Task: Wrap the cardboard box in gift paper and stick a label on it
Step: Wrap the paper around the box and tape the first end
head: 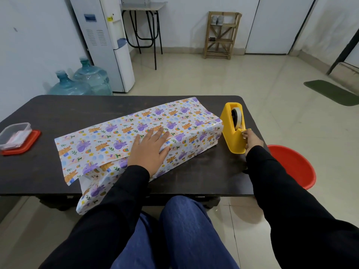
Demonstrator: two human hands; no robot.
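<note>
My left hand lies flat, fingers straight, pinning the gift paper seam on the cardboard box mid-table. My right hand pinches the tape at the yellow dispenser. Draw a short strip, tear down across the cutter, don't lift the palm

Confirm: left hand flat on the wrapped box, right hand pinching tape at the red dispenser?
No: the head view shows the dispenser is yellow, not red. The left hand lies flat on the box; the right hand pinches the tape there.
</note>
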